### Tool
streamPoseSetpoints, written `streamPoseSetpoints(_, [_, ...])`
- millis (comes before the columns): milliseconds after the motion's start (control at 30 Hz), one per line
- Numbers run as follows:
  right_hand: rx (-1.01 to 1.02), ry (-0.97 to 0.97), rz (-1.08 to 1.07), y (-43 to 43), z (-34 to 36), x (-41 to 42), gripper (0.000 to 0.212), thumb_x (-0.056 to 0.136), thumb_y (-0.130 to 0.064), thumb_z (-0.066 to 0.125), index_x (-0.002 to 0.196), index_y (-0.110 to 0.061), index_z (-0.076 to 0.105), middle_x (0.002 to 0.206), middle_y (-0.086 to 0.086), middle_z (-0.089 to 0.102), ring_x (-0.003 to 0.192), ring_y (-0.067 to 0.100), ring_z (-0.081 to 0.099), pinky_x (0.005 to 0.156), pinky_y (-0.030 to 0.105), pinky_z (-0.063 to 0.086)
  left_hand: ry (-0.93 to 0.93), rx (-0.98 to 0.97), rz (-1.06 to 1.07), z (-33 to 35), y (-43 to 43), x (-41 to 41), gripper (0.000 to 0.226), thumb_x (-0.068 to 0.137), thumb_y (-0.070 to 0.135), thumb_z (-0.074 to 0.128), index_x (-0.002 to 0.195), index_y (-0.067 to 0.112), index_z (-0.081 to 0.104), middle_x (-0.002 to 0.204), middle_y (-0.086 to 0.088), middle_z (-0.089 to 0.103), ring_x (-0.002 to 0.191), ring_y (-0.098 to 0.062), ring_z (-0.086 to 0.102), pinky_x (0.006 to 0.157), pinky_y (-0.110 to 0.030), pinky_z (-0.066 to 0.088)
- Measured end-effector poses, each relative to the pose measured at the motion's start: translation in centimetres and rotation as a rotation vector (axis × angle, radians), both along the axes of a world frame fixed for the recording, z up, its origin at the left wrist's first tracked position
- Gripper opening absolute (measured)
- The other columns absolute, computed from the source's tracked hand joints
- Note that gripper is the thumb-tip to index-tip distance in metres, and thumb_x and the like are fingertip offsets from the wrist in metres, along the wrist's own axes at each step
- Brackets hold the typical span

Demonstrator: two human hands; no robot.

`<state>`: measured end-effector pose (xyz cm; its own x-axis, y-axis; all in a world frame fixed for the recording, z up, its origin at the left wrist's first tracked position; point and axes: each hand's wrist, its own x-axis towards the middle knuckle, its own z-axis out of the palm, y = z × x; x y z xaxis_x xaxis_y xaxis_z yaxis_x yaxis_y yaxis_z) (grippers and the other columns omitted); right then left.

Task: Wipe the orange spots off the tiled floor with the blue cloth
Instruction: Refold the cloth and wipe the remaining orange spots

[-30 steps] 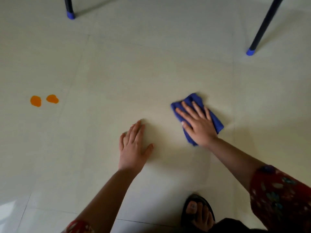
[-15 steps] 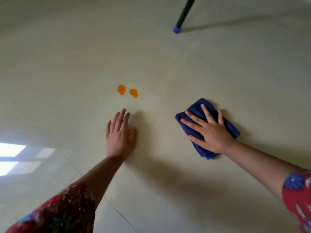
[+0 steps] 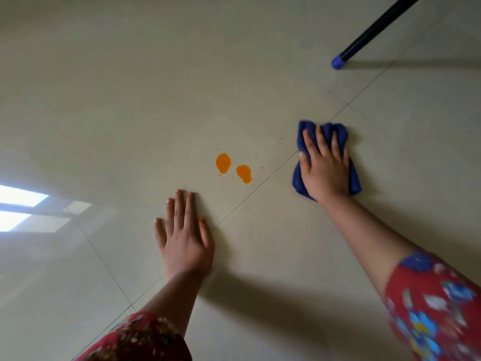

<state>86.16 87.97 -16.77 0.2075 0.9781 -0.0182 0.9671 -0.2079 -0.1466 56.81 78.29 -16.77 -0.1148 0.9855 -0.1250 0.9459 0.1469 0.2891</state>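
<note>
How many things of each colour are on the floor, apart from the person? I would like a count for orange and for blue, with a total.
Orange: 2, the left spot and the right spot
Blue: 2, the cloth under the right hand, and the cap on the dark leg
Total: 4

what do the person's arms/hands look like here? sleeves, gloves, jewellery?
Both hands are bare: no gloves, and no rings or watch that I can see on the left hand or right hand. Forearms are uncovered. Each arm has a short red sleeve with a floral print; blue, white and yellow flowers show on the right sleeve, while the left sleeve is blurrier.
</note>
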Motion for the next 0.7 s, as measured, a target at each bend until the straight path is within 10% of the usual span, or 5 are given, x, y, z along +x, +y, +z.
streamPoseSetpoints(100, [-0.022,0.035,0.03,3.9,0.1,-4.5,0.056,0.096,-0.042,0.028,0.15,-0.028,0.03,0.159,0.0,0.026,0.144,0.033,0.024,0.112,0.053,0.023,0.005,-0.011,0.003,0.1,0.0,0.1,0.061,0.094,0.04,0.019,0.153,0.032,0.006,0.161,0.012,-0.003,0.147,-0.009,-0.008,0.119,-0.041,-0.001])
streamPoseSetpoints(267, [-0.049,-0.019,0.689,-3.6,0.7,-8.6,0.055,0.098,-0.044,0.031,0.152,-0.036,0.021,0.16,-0.009,0.02,0.147,0.023,0.02,0.114,0.046,0.019,0.012,-0.039,0.009,0.2,-0.1,0.3,0.06,0.095,0.039,0.021,0.153,0.029,0.009,0.161,0.009,-0.001,0.148,-0.011,-0.006,0.119,-0.045,0.003])
streamPoseSetpoints(533, [-0.064,0.022,0.186,8.8,0.5,-5.5,0.052,0.097,-0.046,0.027,0.149,-0.038,0.029,0.16,-0.01,0.02,0.147,0.023,0.016,0.115,0.051,0.016,0.016,-0.051,0.003,0.1,0.1,0.2,0.062,0.095,0.039,0.02,0.154,0.026,0.008,0.162,0.006,-0.001,0.148,-0.013,-0.004,0.119,-0.046,0.004])
streamPoseSetpoints(700, [0.025,0.044,0.619,5.4,0.3,-14.2,0.054,0.093,-0.046,0.032,0.146,-0.038,0.036,0.157,-0.006,0.03,0.144,0.032,0.026,0.111,0.058,0.022,0.005,-0.02,0.044,-0.3,0.2,0.1,0.065,0.093,0.035,0.024,0.153,0.017,0.008,0.161,0.001,0.008,0.147,-0.014,0.004,0.117,-0.045,0.008])
